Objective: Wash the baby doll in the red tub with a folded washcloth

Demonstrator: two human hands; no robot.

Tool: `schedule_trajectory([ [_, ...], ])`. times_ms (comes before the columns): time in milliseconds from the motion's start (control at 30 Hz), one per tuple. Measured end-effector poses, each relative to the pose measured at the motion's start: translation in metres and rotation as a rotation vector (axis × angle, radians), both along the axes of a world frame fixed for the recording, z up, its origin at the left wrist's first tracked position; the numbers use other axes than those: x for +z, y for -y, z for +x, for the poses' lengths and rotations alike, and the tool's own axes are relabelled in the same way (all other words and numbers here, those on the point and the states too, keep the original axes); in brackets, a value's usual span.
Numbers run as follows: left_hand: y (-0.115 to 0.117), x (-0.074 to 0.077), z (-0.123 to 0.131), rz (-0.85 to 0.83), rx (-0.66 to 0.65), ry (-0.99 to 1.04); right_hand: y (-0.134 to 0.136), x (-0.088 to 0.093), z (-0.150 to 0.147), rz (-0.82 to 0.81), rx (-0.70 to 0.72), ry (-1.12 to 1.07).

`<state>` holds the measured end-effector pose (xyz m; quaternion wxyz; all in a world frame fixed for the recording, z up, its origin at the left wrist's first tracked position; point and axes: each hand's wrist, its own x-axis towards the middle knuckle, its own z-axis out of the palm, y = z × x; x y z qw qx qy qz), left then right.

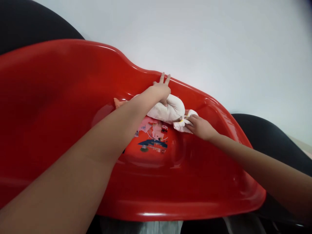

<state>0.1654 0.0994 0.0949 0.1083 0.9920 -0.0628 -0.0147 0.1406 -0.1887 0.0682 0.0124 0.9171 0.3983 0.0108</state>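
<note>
A soft-bodied doll (168, 112) in white lies along the far side of a red plastic tub (60, 87). One bare, flesh-coloured limb end pokes out at its left. My left hand (162, 90) is over the doll, two fingers stretched apart toward the tub's far rim and the thumb against the white body. At the doll's right end, the fingers of my right hand (201, 127) pinch a frilled white cloth (181, 126) with yellow trim. My left forearm hides part of the doll.
A printed cartoon picture (156, 133) marks the tub floor below the doll. Black rounded seats (29, 22) stand behind and beside the tub, with a pale wall (195, 35) at the back. Some grey floor (141, 226) shows below the near rim.
</note>
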Motion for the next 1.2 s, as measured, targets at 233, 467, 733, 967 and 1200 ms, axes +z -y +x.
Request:
schedule_trajectory([
  [233, 0.001, 0.008, -0.012, 0.04, -0.002, -0.019, 0.01, 0.01, 0.003, 0.212, -0.42, -0.193],
  [467, -0.002, 0.005, -0.01, -0.061, -0.012, -0.028, -0.001, 0.003, 0.009, 0.083, -0.348, 0.04],
  [733, -0.002, 0.008, -0.012, 0.021, -0.017, -0.029, -0.015, 0.003, -0.017, -0.033, -0.448, 0.013],
  [967, 0.0, 0.011, -0.017, 0.067, -0.006, -0.03, -0.017, 0.003, -0.028, 0.232, -0.268, 0.026],
  [1200, 0.001, 0.017, -0.023, 0.045, 0.02, -0.063, -0.017, -0.013, -0.035, 0.317, -0.112, -0.026],
])
